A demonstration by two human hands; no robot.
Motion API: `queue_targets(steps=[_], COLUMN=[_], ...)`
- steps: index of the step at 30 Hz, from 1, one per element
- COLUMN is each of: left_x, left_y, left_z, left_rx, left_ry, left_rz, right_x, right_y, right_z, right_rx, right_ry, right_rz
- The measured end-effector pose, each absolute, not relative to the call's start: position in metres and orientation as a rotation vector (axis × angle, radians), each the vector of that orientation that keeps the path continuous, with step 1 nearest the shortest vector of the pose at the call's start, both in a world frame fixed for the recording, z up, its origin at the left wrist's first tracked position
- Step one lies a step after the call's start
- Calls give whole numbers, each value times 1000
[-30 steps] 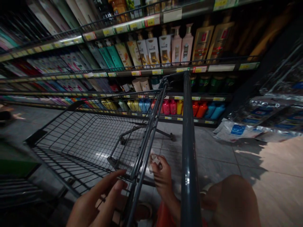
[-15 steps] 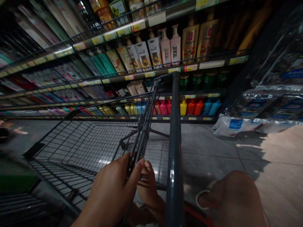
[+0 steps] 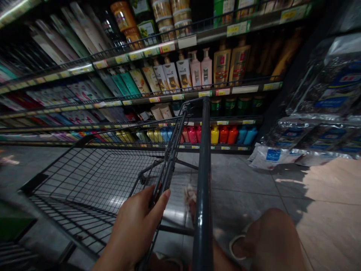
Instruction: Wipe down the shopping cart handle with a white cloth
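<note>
My left hand [image 3: 135, 222] is closed around the wire rear panel [image 3: 169, 150] of a dark grey shopping cart, its thumb lying along the near side. In front of me runs the cart's thick push bar [image 3: 203, 165], which neither hand touches. Beyond that bar, low between it and the wire panel, my right hand [image 3: 191, 195] shows as a pale smear; its fingers are too blurred to read. Part of its forearm is hidden behind the bar. The cart basket [image 3: 113, 165] stretches to the left, with floor tiles showing through its mesh.
Shelves hold shampoo bottles [image 3: 170, 75], stacked jars [image 3: 163, 19] and small coloured bottles [image 3: 224, 134]. Bagged goods [image 3: 332, 98] hang at the right, near a white and blue pack [image 3: 270, 155]. My bent knee [image 3: 278, 237] is at lower right, over the tiled floor [image 3: 245, 184].
My right hand has moved away from beside my left hand, forward and to the right. The left hand keeps its grip. The view has shifted slightly, so the shelves sit lower.
</note>
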State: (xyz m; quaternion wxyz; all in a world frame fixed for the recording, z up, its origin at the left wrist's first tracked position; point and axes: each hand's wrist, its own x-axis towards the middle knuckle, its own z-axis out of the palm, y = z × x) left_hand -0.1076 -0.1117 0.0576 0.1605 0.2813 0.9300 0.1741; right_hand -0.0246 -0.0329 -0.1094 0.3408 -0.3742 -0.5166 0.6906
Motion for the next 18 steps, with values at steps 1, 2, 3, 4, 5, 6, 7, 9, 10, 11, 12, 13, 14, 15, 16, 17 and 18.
queue_targets(steps=[1,2,3,4,5,6,7,9,10,11,12,13,14,15,16,17,18], left_x=[-107,-107,-107,-107,-107,-107,-108,-108,-108,-108,-108,-107,-107,-107,-108,-108,-108], left_y=[-112,-112,-112,-112,-112,-113,-113,-114,-114,-115,-115,-116,-116,-117,-117,-117,-116], left_z=[57,57,57,57,57,56,56,55,54,54,54,53,53,52,51,51,50], left_rx=[802,801,801,803,804,804,805,807,810,813,816,819,823,826,830,833,838], left_ry=[2662,2666,2671,2671,2672,2673,2677,2681,2682,2684,2683,2683,2681,2681,2681,2680,2677], left_rz=[502,507,512,517,523,529,534,546,555,567,582,597,610,620,625,625,623], right_x=[-18,-11,-3,5,12,18,23,29,30,31,32,33,35,38,42,45,50], right_y=[-25,-18,-12,-6,-3,0,1,0,0,0,0,-1,-1,-2,-3,-6,-9], right_z=[-102,-92,-80,-68,-56,-45,-35,-23,-20,-19,-19,-19,-19,-18,-17,-15,-12], right_rx=[-1010,-1049,-1100,-1124,-1107,-1099,-1067,-988,-949,-906,-857,-799,-726,-644,-568,-509,-475], right_ry=[-1329,-1300,-1275,-1215,-1177,-1152,-1145,-1176,-1203,-1244,-1299,-1364,-1435,-1498,-1548,-1583,-1603], right_rz=[1808,1821,1821,1804,1773,1703,1647,1563,1538,1522,1510,1498,1486,1475,1467,1462,1458])
